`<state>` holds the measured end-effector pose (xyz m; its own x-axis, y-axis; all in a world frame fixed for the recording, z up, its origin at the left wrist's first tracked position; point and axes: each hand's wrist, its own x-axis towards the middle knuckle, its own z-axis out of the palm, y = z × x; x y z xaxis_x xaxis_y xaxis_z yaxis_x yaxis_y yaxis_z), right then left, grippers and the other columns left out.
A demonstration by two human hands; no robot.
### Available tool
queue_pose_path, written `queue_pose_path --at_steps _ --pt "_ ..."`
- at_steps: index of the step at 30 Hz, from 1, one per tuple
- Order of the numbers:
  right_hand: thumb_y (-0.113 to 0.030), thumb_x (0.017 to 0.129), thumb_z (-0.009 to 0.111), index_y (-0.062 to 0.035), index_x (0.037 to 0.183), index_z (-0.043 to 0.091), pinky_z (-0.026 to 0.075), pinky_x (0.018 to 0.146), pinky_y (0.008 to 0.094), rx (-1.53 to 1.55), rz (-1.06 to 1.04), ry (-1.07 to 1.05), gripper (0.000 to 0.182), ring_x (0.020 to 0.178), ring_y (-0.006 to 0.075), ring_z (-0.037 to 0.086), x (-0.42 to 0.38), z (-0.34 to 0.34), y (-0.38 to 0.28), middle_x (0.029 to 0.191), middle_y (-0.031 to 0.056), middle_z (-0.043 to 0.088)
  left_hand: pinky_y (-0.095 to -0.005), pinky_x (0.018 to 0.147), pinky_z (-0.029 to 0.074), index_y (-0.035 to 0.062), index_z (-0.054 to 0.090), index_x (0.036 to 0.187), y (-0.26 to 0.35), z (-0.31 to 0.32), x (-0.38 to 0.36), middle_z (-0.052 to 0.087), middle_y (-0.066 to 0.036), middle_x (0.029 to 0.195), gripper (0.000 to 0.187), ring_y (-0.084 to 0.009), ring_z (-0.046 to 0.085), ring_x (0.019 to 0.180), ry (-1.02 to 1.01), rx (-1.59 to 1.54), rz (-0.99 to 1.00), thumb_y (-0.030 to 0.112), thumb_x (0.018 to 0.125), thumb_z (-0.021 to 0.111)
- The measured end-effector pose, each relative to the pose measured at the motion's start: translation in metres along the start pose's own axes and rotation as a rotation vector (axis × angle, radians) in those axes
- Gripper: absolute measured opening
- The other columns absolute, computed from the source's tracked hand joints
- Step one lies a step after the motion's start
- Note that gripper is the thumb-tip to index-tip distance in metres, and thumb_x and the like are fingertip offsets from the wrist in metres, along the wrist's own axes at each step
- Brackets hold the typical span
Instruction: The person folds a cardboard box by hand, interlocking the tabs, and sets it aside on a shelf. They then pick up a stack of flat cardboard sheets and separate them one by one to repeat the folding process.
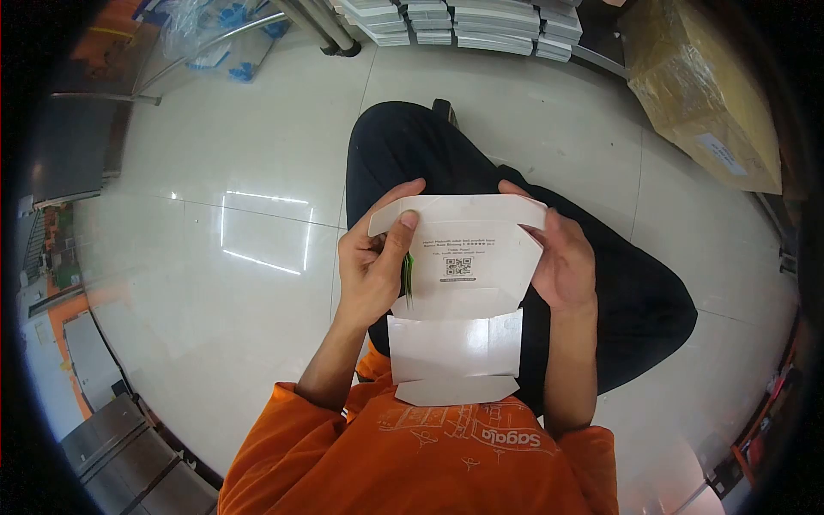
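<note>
A white cardboard box (455, 343), partly unfolded, is held above my lap, its printed inner panel with a QR code facing up. My left hand (378, 262) grips the box at its left upper corner, thumb on top of the far flap and fingers underneath. On the opposite side my right hand (562, 257) grips the right edge near the same flap, some fingers hidden behind it. A green edge shows along the box's left side, by my left palm. The near flaps hang toward my orange shirt (412, 463).
I sit cross-legged in dark trousers (635, 300) on a tiled floor (223, 283). Stacks of flat white cardboard (481, 30) lie ahead. A large brown taped carton (704, 94) stands at upper right, metal legs (318, 26) and plastic bags (202, 34) at upper left.
</note>
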<state>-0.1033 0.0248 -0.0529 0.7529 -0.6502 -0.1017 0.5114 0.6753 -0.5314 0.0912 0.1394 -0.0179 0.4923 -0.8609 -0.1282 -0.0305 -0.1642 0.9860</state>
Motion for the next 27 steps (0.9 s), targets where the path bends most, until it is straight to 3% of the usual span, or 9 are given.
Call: queue_pose_path --at_steps 1,5,7,9,12,16,20,22,27 --pt "-0.027 0.096 0.057 0.0073 0.125 0.058 0.043 0.102 0.0355 -0.155 -0.053 -0.013 0.045 0.123 0.0242 0.054 0.001 -0.001 0.002 0.14 0.0201 0.049 -0.0179 0.065 0.049 0.0001 0.059 0.127 0.001 0.002 0.0 0.068 -0.004 0.095 0.034 -0.005 0.06 0.076 0.0 0.0 0.0 0.018 0.099 0.056" --pt "-0.017 0.092 0.065 0.0052 0.123 0.06 0.048 0.095 0.0328 -0.152 -0.006 0.027 0.038 0.111 0.0211 0.061 -0.001 0.008 0.002 0.128 0.0174 0.06 -0.0161 0.062 0.044 0.0003 0.06 0.127 0.003 0.005 -0.002 0.067 -0.003 0.094 0.032 -0.0023 0.056 0.071 -0.021 -0.066 0.045 0.017 0.099 0.056" --pt "-0.01 0.085 0.072 0.0033 0.126 0.059 0.051 0.088 0.0299 -0.305 0.096 0.091 0.046 0.1 0.0177 0.066 -0.001 0.005 0.003 0.113 0.0137 0.067 -0.016 0.063 0.044 0.0003 0.06 0.127 0.002 0.003 -0.005 0.067 -0.003 0.094 0.032 -0.002 0.055 0.071 -0.052 -0.073 0.062 0.016 0.099 0.056" --pt "-0.015 0.083 0.076 0.0038 0.13 0.055 0.052 0.086 0.0291 -0.392 0.128 0.17 0.055 0.095 0.0174 0.067 0.0 0.014 0.004 0.108 0.0139 0.069 -0.0169 0.066 0.045 0.0003 0.06 0.126 0.003 0.001 -0.008 0.067 -0.002 0.095 0.031 -0.0022 0.056 0.075 -0.119 0.052 0.019 0.015 0.099 0.055" --pt "-0.022 0.09 0.07 0.0063 0.133 0.051 0.052 0.084 0.0289 -1.03 -0.232 0.375 0.054 0.092 0.0183 0.067 0.002 0.039 0.014 0.108 0.0183 0.069 -0.0174 0.066 0.045 -0.0002 0.06 0.126 0.004 0.008 -0.004 0.067 -0.002 0.094 0.031 -0.0024 0.056 0.075 -0.027 -0.006 0.054 0.014 0.099 0.055" --pt "-0.013 0.094 0.063 0.0081 0.129 0.053 0.052 0.083 0.0278 -1.223 -0.56 0.425 0.042 0.093 0.0191 0.069 -0.001 0.025 0.031 0.105 0.0211 0.07 -0.0172 0.065 0.044 -0.0011 0.06 0.126 -0.001 0.006 -0.002 0.068 -0.003 0.093 0.032 -0.0027 0.056 0.073 0.09 -0.008 0.047 0.016 0.099 0.056" --pt "-0.007 0.093 0.063 0.0093 0.125 0.056 0.054 0.078 0.0265 -1.355 -0.633 0.433 0.036 0.092 0.019 0.07 -0.004 0.022 0.034 0.101 0.0202 0.071 -0.0178 0.064 0.044 -0.0017 0.061 0.124 0.001 0.007 -0.007 0.069 -0.004 0.094 0.032 -0.0027 0.055 0.072 0.039 0.005 0.072 0.017 0.099 0.056" --pt "0.002 0.087 0.066 0.0095 0.114 0.059 0.055 0.074 0.0271 -1.481 -0.874 0.465 0.029 0.087 0.0197 0.071 0.0 0.023 0.038 0.094 0.0201 0.071 -0.0176 0.062 0.043 -0.0015 0.061 0.124 0.003 0.009 -0.008 0.069 -0.004 0.093 0.031 -0.0023 0.054 0.071 0.036 -0.002 0.09 0.016 0.099 0.057" --pt "0.01 0.081 0.07 0.0054 0.102 0.054 0.057 0.076 0.0311 -1.247 -0.953 0.517 0.027 0.088 0.0241 0.071 0.006 0.017 0.051 0.094 0.0235 0.069 -0.017 0.061 0.041 -0.0006 0.062 0.124 0.004 0.005 -0.014 0.068 -0.002 0.088 0.03 -0.0016 0.052 0.068 -0.048 0.049 0.163 0.015 0.098 0.057"
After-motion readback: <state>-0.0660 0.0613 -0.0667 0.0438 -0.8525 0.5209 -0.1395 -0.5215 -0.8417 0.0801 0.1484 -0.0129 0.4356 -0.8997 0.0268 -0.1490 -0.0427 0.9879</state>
